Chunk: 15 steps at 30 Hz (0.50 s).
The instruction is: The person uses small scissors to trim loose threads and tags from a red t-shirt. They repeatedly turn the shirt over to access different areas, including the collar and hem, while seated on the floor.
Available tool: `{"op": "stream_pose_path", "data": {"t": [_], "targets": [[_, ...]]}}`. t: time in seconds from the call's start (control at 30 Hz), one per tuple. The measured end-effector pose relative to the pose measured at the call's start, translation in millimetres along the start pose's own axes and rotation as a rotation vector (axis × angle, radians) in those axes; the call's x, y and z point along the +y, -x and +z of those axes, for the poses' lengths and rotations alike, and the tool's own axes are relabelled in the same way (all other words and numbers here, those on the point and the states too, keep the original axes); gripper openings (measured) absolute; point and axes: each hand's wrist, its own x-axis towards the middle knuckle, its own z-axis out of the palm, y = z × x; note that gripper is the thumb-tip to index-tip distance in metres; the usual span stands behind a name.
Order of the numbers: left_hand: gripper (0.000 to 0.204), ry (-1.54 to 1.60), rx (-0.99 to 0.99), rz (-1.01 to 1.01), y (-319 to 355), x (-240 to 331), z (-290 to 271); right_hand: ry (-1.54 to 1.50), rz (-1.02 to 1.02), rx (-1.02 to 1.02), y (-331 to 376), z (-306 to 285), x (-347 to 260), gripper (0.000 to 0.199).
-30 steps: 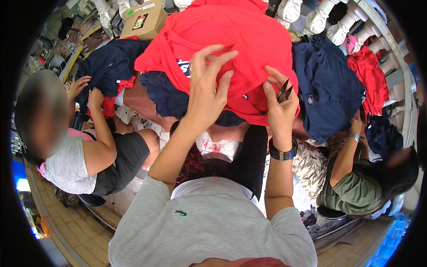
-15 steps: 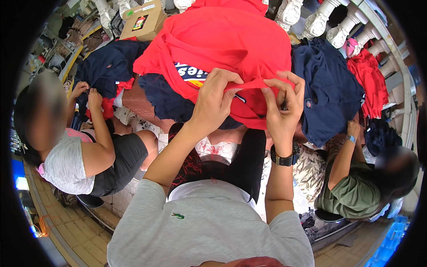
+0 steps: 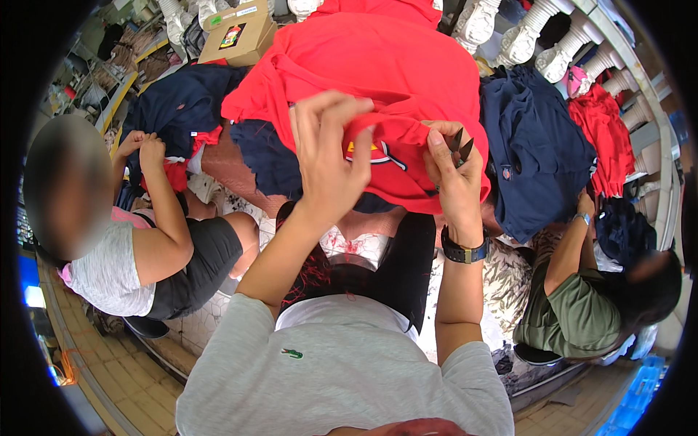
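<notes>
A red garment (image 3: 378, 65) with a printed patch covers the middle of the work surface in front of me. My right hand (image 3: 456, 173) pinches a raised edge of it between thumb and finger. Tucked in that same hand are small dark thread snips (image 3: 459, 148), their pointed blades upward and apart. My left hand (image 3: 327, 156) is beside the lifted edge, slightly blurred. Its thumb and fingers are spread, with red cloth showing behind the gap. The snips' lower part is hidden by my right palm.
Navy garments lie on the right (image 3: 538, 145) and on the left (image 3: 182, 102). A cardboard box (image 3: 236, 43) stands at the back left, with white balusters (image 3: 520, 33) along the back. Co-workers sit on both sides; the left one's hands (image 3: 143, 147) are on cloth.
My left hand has moved left and its fingers have come apart from the red edge. My right hand has turned, so the snips' blades now show.
</notes>
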Motion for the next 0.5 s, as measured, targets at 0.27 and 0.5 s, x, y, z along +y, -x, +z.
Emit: {"op": "stream_pose_path", "data": {"t": [0.27, 0.5], "targets": [[0.033, 0.114, -0.139, 0.010, 5.4, -3.2, 8.6, -0.056, -0.011, -0.034, -1.1, 0.6, -3.2, 0.011], [0.041, 0.157, -0.203, 0.196, 0.4, -20.3, 7.9, -0.011, 0.031, -0.013, -0.7, 1.0, -6.7, 0.010]]}}
